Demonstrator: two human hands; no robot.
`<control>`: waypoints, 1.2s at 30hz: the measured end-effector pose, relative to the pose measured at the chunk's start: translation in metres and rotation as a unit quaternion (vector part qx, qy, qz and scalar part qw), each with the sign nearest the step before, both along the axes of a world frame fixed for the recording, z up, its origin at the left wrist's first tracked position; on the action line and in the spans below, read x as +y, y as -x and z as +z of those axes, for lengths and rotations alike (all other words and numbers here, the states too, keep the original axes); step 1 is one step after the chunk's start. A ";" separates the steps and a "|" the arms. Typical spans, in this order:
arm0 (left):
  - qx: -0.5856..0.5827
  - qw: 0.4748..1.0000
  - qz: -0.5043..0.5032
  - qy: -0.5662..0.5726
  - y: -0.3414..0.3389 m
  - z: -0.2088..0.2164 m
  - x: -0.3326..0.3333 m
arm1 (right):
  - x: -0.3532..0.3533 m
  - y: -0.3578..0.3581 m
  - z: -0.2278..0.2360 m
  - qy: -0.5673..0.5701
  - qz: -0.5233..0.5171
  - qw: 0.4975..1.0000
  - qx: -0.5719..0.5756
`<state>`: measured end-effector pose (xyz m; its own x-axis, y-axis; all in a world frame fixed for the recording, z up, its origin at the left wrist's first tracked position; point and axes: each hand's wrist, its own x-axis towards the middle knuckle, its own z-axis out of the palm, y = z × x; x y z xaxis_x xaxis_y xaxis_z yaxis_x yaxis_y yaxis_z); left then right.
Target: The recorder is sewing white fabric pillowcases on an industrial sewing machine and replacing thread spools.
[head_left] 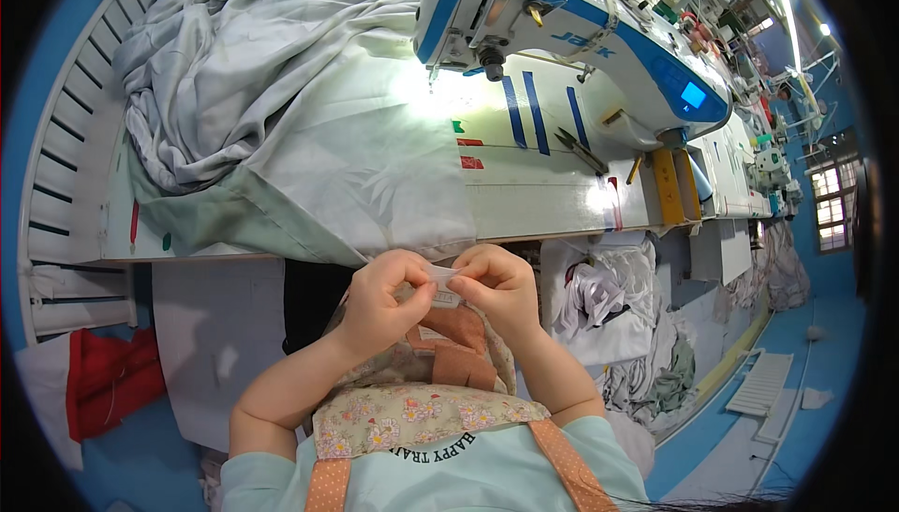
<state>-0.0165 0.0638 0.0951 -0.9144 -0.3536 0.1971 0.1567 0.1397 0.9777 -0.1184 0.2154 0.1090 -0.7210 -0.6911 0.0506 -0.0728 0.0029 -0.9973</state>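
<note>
My left hand (pixel 391 292) and my right hand (pixel 498 287) are close together at the table's front edge, above my lap. Between them a small white strip of fabric (pixel 440 274) is pinched by thumb and fingers on both sides. Whether it is a separate piece or part of the cloth behind is unclear. Just beyond my hands a large pale grey-white cloth (pixel 365 184) lies flat, its front edge reaching my fingers. Its far left part is heaped in folds. The sewing machine (pixel 562 16) stands over the cloth's right side, its needle area brightly lit.
Dark thread snips (pixel 582 152) lie on the white table (pixel 534 208) right of the cloth, near a yellow block (pixel 670 184). White slatted railing (pixel 61 147) borders the left. Below the table are red fabric (pixel 112 376) at left and piled white garments (pixel 604 301) at right.
</note>
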 end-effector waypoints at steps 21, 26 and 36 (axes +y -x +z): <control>0.025 0.984 -0.054 0.168 0.000 0.009 -0.018 | -0.006 0.003 0.010 -0.140 0.083 0.986 0.031; 0.016 0.995 -0.090 -0.024 0.002 0.004 -0.021 | -0.008 -0.001 -0.007 -0.039 -0.031 0.993 -0.111; -0.073 0.991 0.026 -0.108 0.010 0.011 -0.030 | -0.018 0.004 -0.001 0.065 -0.121 0.969 -0.206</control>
